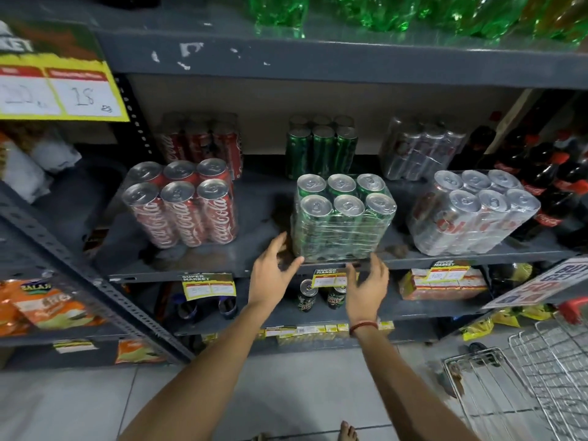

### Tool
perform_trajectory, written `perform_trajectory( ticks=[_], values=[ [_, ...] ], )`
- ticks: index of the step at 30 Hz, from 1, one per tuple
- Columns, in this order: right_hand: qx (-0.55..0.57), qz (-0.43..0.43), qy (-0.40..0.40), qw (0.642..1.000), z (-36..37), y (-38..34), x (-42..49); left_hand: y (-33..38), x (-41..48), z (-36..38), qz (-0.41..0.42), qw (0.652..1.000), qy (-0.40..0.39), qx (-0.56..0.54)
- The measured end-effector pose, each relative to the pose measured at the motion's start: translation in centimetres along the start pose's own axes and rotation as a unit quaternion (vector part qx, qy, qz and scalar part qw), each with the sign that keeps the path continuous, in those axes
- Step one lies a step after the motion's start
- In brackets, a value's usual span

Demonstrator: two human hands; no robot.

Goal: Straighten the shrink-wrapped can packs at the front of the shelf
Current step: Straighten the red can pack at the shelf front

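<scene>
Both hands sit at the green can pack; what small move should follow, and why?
Probably close the left hand and right hand on the green pack and square it up: both are open at its lower front corners, and it sits angled to the shelf edge.

Grey metal shelving (318, 58) with chipped paint stands on a pale tiled floor (79, 405). A slotted upright (95, 281) runs along the left side, and a wire trolley (541, 377) sits at the right.

Bare forearms, no sleeves — a thin red thread band (363, 326) circles the right wrist.
</scene>
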State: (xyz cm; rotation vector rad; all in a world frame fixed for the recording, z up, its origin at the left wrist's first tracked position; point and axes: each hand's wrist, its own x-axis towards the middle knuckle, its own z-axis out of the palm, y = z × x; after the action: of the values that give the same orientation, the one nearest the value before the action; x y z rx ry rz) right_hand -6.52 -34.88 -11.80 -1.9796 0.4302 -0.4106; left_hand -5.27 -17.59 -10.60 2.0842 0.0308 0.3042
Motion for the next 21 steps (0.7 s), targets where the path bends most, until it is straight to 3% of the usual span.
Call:
perform_trajectory(
  ticks=[4,8,10,12,15,18,21],
  values=[
    [0.059,-0.034,0.055,0.996,4.1,-2.8,-4.4,-1.6,0.3,-4.7,-0.013,0.99,0.125,-0.067],
    [0.073,-0.116,-0.022,0.99,8.3,-6.8,-6.7,-4.2,0.8,-10.7,-0.014,0.949,0.302,-0.089],
    [0.077,-0.123,-0.082,0.986,10.2,-8.8,-6.6,-5.9,0.9,-13.5,-0.053,0.935,0.342,-0.079],
    [0.073,-0.108,-0.16,0.979,12.1,-10.7,-5.7,-7.9,1.3,-15.9,-0.12,0.938,0.322,-0.046],
    [0.024,-0.072,-0.257,0.963,14.6,-12.7,-3.8,-10.2,2.6,-18.2,-0.209,0.957,0.203,-0.013],
    [-0.021,-0.038,-0.336,0.941,16.5,-13.4,-2.5,-11.1,4.6,-19.2,-0.189,0.978,0.09,0.015],
    [-0.011,-0.042,-0.351,0.935,17.4,-13.0,-2.2,-11.1,6.1,-19.3,-0.191,0.981,0.044,0.011]
  ],
)
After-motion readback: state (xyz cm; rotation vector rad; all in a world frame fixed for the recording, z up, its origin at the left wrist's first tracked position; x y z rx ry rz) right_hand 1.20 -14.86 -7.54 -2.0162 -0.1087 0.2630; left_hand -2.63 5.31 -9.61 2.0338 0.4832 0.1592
